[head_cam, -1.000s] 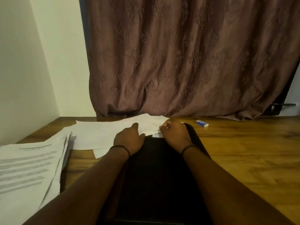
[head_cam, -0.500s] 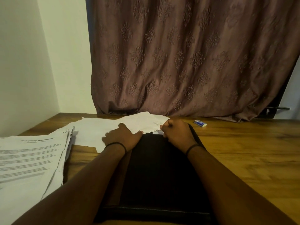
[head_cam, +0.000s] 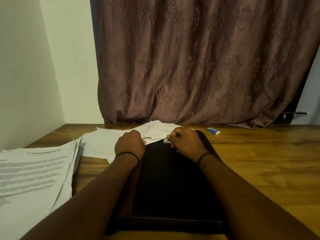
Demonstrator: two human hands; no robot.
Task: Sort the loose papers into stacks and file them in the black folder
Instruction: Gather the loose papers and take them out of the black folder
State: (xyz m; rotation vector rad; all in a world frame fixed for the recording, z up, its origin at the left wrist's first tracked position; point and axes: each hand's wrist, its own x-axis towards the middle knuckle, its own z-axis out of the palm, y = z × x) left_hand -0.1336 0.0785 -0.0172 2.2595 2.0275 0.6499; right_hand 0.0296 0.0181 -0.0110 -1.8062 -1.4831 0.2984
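Clutching the creased sheet [head_cam: 156, 130] beyond the black folder [head_cam: 173, 181], left hand [head_cam: 129, 145] and right hand [head_cam: 186, 143], fingertips hidden.

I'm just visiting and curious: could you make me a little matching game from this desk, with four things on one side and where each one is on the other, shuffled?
Things:
1. black folder
2. printed stack
3. small blue box
4. loose sheet

Places:
a. far right on the table, near the curtain
b. held by the left hand and the right hand
c. at the table's left side
d. lying flat between the two forearms

Pairs: 1-d, 2-c, 3-a, 4-b.
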